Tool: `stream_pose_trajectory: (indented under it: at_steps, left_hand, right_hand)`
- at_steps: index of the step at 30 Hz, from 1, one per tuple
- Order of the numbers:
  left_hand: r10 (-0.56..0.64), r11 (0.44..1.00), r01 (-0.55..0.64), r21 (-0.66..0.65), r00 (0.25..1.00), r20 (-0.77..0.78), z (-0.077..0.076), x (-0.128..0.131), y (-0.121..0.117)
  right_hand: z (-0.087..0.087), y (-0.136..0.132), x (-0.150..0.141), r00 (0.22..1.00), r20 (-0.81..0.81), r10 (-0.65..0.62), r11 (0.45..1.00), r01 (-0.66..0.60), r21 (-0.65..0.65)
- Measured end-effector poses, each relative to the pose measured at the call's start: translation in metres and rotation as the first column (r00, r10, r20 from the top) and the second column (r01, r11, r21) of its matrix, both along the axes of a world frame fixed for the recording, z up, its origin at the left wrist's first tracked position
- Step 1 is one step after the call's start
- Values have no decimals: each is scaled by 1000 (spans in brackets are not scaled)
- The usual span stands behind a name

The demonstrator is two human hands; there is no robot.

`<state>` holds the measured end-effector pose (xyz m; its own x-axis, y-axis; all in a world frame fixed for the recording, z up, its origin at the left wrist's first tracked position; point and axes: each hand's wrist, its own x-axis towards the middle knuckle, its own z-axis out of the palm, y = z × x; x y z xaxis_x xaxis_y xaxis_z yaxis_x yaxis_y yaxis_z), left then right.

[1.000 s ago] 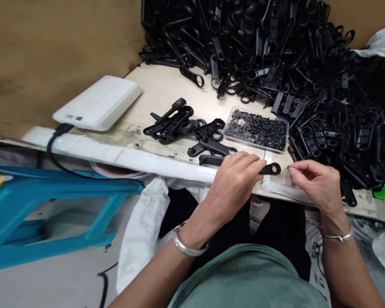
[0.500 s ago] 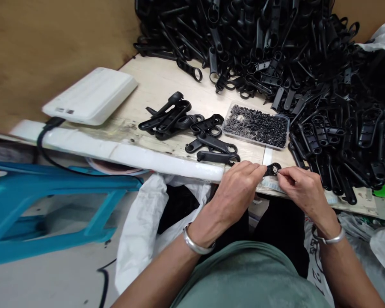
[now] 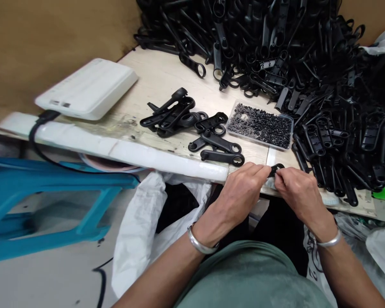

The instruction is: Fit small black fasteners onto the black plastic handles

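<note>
My left hand (image 3: 240,188) is closed on a black plastic lever piece (image 3: 276,168) at the front edge of the wooden worktop (image 3: 167,81); only its ring end shows between my hands. My right hand (image 3: 295,192) is pinched against that ring end, fingertips pressed together on something too small to make out. Just behind my hands lie three loose black lever pieces (image 3: 223,157) and a clear shallow tray of small black screws (image 3: 259,125). Each wrist wears a silver bangle.
A huge heap of the same black parts (image 3: 291,55) fills the back and right of the worktop. A small bundle of assembled black pieces (image 3: 171,116) lies at the middle. A white box with a black cable (image 3: 86,90) sits left. A blue stool (image 3: 51,205) and white sack (image 3: 141,231) are below.
My right hand moved left from beside the piece until its pinched fingertips met the ring end held by my left hand. The view shifted slightly.
</note>
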<state>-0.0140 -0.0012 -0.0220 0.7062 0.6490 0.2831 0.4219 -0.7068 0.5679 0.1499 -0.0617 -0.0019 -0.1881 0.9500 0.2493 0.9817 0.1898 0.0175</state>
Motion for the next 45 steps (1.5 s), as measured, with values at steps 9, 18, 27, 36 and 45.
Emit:
stream_pose_trajectory:
  at_steps: [9,18,27,36,45]
  left_hand:
    - [-41,998,42,-46,999,19,-3,-1,0]
    - [-89,995,92,27,989,-121,5,-2,-4]
    - [-110,993,116,33,983,-148,3,-3,-4]
    - [-93,995,94,32,994,-50,-3,-1,-1]
    - [-41,998,37,53,997,70,-13,2,0]
  right_hand:
    - [16,3,2,933,-307,-188,951,96,-293]
    - [12,13,13,837,-437,-329,889,118,-443]
    - [20,11,0,916,-246,-317,885,193,-424]
    - [24,15,-10,971,205,-119,899,193,-392]
    - [32,17,-51,882,440,-169,865,347,-363]
